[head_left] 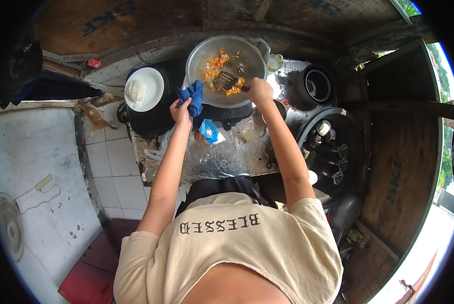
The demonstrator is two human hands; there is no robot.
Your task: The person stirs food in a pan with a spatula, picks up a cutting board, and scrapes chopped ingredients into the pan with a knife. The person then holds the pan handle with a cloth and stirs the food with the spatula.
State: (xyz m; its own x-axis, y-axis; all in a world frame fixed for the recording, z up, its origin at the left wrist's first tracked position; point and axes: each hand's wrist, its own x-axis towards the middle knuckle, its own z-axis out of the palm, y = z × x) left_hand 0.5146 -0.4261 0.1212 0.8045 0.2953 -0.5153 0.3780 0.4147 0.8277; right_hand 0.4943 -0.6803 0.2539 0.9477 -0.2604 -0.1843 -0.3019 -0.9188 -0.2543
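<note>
A large metal pan [199, 53] rests on the black stove [172, 109]. Orange chopped food [217, 63] and pale slices [240, 67] lie inside it. My right hand [260, 92], at the pan's right front edge, is closed round the handle of a dark slotted spatula [224, 80], whose head is among the orange bits. My left hand [181, 110] grips a folded blue cloth [191, 96] against the pan's left front side; the pan's handle there is mostly hidden. Left of the pan, a white plate [155, 85] holds a white mound of food [137, 93].
A blue-and-white packet [209, 131] lies on the foil-covered counter [227, 163] in front of the stove. At the right are a dark pot [317, 85] and a black basin [352, 133] with glasses. A small bottle [274, 62] stands behind the pan's right side. A cat [96, 118] is at the left.
</note>
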